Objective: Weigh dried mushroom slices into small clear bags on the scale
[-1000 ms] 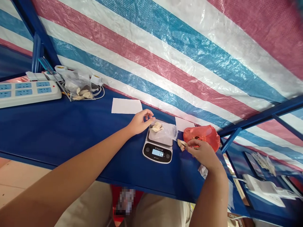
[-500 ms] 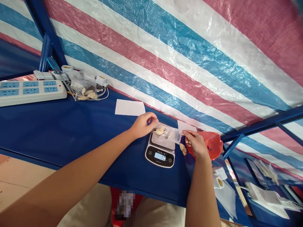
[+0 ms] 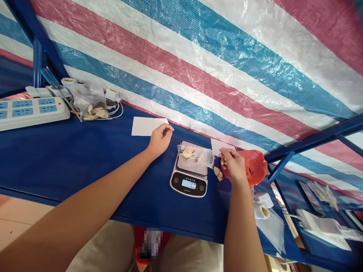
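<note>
A: Well, there we had it, the scale square in front of us, and the clear bag lying right across its plate!

B: And what a view through the plastic! We saw pale pieces bunched at the left end, with a smaller bit nearer the right. The display glowed, though we couldn't read its digits for certain.

A: To the hands! They were well apart, one each side. Our left hand hung by the right end of the white sheet, fingers curled towards the thumb; whether they closed on anything, we couldn't tell.

B: Over on the other flank, our right hand was bent in front of the red bag. Something pale showed by its curled fingers, but we couldn't say whether it was gripped.

A: Just beside it, two loose chunks lay on the blue surface, between scale and red bag!

B: And away to the far left, the power strip, with a second bag of similar pieces near its end. Behind it all rose the striped sheeting!
</note>
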Motion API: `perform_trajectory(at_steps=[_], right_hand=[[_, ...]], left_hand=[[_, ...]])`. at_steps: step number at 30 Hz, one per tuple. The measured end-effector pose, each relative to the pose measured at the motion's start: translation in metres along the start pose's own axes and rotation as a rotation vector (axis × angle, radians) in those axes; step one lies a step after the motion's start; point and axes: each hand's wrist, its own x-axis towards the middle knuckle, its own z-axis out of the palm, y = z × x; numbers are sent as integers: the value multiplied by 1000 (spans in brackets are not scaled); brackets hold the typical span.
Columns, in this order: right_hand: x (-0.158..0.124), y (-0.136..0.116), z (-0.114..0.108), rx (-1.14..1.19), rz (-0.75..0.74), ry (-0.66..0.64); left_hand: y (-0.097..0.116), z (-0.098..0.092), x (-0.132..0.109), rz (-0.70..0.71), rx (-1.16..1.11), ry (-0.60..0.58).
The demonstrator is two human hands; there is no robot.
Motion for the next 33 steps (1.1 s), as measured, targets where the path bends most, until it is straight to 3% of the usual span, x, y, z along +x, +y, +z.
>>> perform_trajectory(at_steps=[21, 33], right_hand=[[-5, -3, 2, -14, 72, -106], [-12, -9, -6, -106, 163, -240]], left_hand=[[-1, 1, 0, -14, 4, -9], [8, 0, -8, 63, 10, -176]])
